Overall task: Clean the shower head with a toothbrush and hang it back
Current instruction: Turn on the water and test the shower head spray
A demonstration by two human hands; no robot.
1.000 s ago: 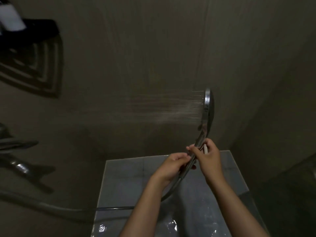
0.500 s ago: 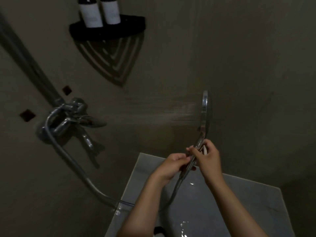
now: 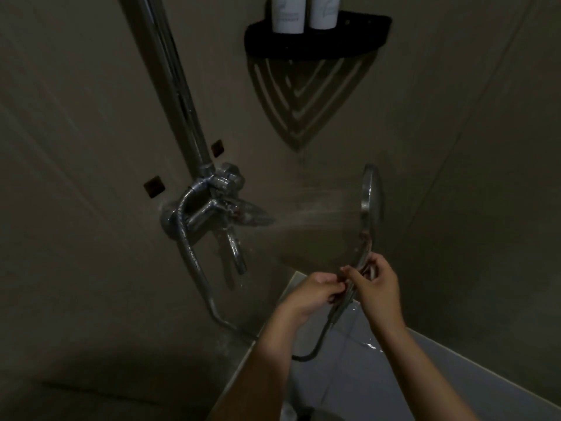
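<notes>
Wall [image 3: 91,117] fills most of your view, dim beige. Chrome riser pipe [image 3: 170,86] runs down it on a slant from the top edge to the mixer tap [image 3: 212,208]. Pale tiled floor [image 3: 364,375] is bottom right, wet, under your forearms. Black corner shelf [image 3: 318,41] sits top centre and carries two white bottles [image 3: 287,13] side by side, tops cut off by the frame. Metal hose [image 3: 194,262] leaves the tap's left side, drops along the wall, then loops back up to the handle from below. Shower head [image 3: 372,199] is upright and edge-on to you, with the disc well above both hands and right of the tap. Water sprays from its face leftward toward the tap lever. The handle slants down from the disc into your grip. Your right hand [image 3: 378,290] grasps it higher up, fingers curled round it from the right. Your left hand [image 3: 312,294] holds it just below and to the left, fingertips closed on the handle and touching the right hand's fingers. The handle's lower end and the hose joint stick out under both hands. Two small dark squares [image 3: 154,186] are set in the wall beside the pipe.
</notes>
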